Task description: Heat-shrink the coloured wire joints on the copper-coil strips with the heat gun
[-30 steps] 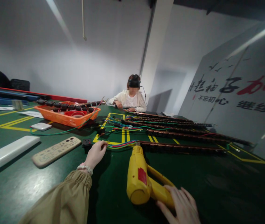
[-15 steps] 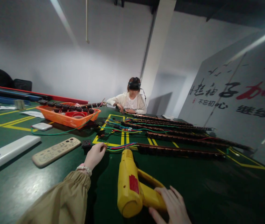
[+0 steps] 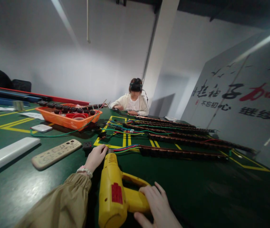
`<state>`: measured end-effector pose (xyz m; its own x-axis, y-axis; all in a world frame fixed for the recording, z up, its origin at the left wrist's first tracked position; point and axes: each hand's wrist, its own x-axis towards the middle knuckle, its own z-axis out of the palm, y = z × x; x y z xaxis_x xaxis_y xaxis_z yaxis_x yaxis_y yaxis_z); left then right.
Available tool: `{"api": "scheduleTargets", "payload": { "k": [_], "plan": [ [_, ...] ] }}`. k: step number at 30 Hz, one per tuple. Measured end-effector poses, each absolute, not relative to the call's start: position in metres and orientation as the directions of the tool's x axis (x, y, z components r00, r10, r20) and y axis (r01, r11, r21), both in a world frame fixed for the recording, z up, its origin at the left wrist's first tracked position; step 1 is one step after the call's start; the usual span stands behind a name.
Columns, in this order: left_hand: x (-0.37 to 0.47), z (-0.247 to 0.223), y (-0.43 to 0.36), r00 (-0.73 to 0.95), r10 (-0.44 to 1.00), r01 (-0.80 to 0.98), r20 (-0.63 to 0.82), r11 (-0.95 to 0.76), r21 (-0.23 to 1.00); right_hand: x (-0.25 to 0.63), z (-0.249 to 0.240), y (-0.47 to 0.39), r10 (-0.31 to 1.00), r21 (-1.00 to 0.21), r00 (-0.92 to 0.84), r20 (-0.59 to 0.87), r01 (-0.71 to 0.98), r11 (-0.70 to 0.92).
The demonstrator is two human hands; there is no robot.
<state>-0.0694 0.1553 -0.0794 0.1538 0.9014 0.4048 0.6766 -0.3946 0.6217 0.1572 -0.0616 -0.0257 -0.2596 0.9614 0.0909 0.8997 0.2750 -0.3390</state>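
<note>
My right hand [image 3: 157, 204] is wrapped round the handle of a yellow heat gun [image 3: 111, 190] with a red patch on its side. The gun's metal nozzle points away from me, close beside the fingertips of my left hand [image 3: 97, 155]. Those fingers are closed in a pinch on the coloured wires [image 3: 126, 148], which run right into a long dark strip [image 3: 182, 153]. A black connector [image 3: 86, 146] lies just left of my left hand. The exact spot under my fingertips is hidden.
An orange basket [image 3: 54, 119] holds black parts and a red roll. To the left lie a white power bank [image 3: 13, 152], a beige remote-like object [image 3: 56, 154] and a small white box [image 3: 41, 128]. Several more dark strips [image 3: 192, 141] lie beyond. A co-worker [image 3: 135, 103] sits opposite.
My right hand has moved the heat gun left, bringing its nozzle from over the wires to beside my left fingertips. My left hand has stayed nearly in place.
</note>
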Motion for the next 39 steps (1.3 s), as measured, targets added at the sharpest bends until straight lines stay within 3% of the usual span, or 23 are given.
{"api": "scheduleTargets", "payload": {
  "k": [24, 34, 39],
  "plan": [
    [-0.070, -0.082, 0.157, 0.158, 0.900, 0.693, 0.407, -0.395, 0.604, 0.150, -0.021, -0.057, 0.966, -0.376, -0.248, 0.073, 0.890, 0.257],
    [-0.070, -0.078, 0.153, 0.163, 0.911, 0.681, 0.378, -0.381, 0.625, 0.189, -0.032, -0.065, 0.974, -0.258, -0.184, 0.130, 0.942, 0.212],
    [-0.070, -0.079, 0.152, 0.187, 0.907, 0.704, 0.378, -0.392, 0.592, 0.202, -0.044, -0.067, 0.967, -0.124, -0.109, 0.229, 0.982, 0.140]
  ]
}}
